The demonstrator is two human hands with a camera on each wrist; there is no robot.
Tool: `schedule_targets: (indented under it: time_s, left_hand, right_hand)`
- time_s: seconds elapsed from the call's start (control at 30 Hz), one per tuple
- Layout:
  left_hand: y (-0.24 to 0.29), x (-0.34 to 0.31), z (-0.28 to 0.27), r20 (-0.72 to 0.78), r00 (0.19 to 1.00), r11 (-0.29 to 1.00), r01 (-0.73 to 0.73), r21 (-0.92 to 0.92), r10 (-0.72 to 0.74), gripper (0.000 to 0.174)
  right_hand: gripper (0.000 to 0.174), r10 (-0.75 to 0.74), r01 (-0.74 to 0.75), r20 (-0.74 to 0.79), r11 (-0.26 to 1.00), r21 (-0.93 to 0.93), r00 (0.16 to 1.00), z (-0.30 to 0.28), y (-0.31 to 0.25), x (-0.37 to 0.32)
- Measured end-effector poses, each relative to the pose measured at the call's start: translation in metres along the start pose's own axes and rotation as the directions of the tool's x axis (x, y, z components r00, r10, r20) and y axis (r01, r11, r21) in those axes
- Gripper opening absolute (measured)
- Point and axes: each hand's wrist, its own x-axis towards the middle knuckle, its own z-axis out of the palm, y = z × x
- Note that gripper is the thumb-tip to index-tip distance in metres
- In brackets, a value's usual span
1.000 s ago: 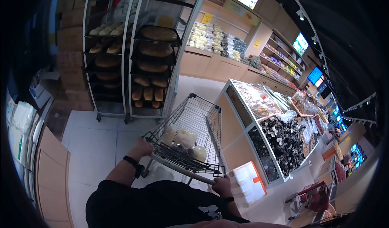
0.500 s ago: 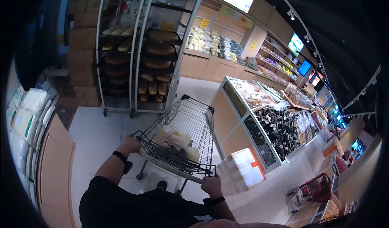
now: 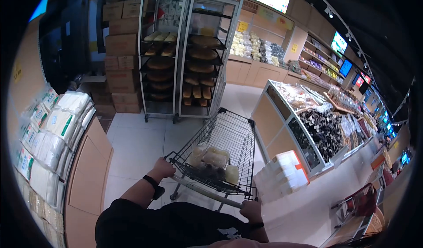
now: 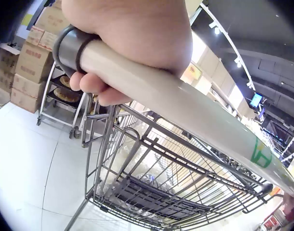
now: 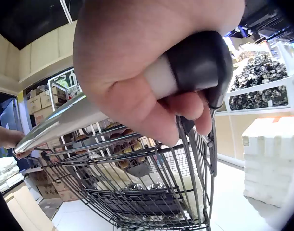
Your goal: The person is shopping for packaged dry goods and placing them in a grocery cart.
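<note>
A wire shopping cart [image 3: 229, 135] stands in front of the body, with several bagged pale items [image 3: 215, 157] inside it. My left hand [image 3: 163, 168] grips the left end of the cart's handle; in the left wrist view its fingertips [image 4: 96, 86] curl under the pale bar [image 4: 185, 106]. At the handle's other end my right hand [image 3: 251, 210] holds on, and the right wrist view shows its fingers [image 5: 147, 110] wrapped round the bar beside the black end piece [image 5: 197, 62].
Bread racks [image 3: 178, 58] and stacked cartons [image 3: 121, 45] stand ahead. White packages [image 3: 53, 124] fill a shelf at left. At right are a dried-goods display [image 3: 319, 127], white foam boxes [image 3: 282, 173] and a red cart [image 3: 359, 200]. Tiled floor [image 3: 132, 138] runs left of my cart.
The head view has swung left, so the racks, display and cart sit further right, and more of the white packages shows. Both hands have kept their grip on the handle.
</note>
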Motion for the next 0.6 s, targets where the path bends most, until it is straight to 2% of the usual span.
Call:
schedule_targets:
  time_s: [0.07, 0.13, 0.17, 0.3, 0.37, 0.5, 0.6]
  left_hand:
    - [0.003, -0.024, 0.009, -0.006, 1.000, 1.000, -0.026, 0.015, 0.026, 0.012]
    - [0.006, -0.048, 0.011, 0.006, 1.000, 0.999, -0.019, -0.049, 0.020, 0.014]
    - [0.003, -0.057, 0.023, -0.087, 0.995, 0.997, -0.060, -0.039, 0.056, 0.011]
    - [0.010, -0.103, 0.040, -0.120, 0.992, 0.998, -0.040, -0.047, 0.035, 0.014]
    - [0.009, -0.126, 0.047, -0.156, 0.988, 0.989, -0.025, -0.145, 0.002, 0.016]
    - [0.011, -0.181, 0.046, -0.088, 0.995, 0.979, 0.019, -0.202, -0.038, 0.027]
    - [0.008, -0.218, 0.054, -0.028, 0.997, 0.971, 0.066, -0.230, -0.074, 0.031]
  right_hand:
    - [0.012, 0.009, -0.009, 0.020, 1.000, 0.004, 1.000, 0.000, -0.011, -0.020]
    - [0.014, 0.007, -0.004, 0.063, 0.998, -0.056, 0.998, 0.001, -0.020, -0.037]
    - [0.013, 0.010, -0.005, 0.068, 0.997, -0.072, 0.998, 0.002, -0.025, -0.045]
    - [0.016, 0.017, -0.010, 0.087, 0.996, -0.084, 0.996, 0.002, -0.046, -0.078]
    - [0.018, 0.000, 0.007, 0.086, 0.996, -0.089, 0.996, -0.005, -0.061, -0.093]
    - [0.018, -0.011, 0.024, 0.106, 0.993, -0.113, 0.994, -0.004, -0.085, -0.123]
    - [0.016, -0.019, 0.024, 0.052, 0.996, -0.089, 0.998, 0.000, -0.108, -0.144]
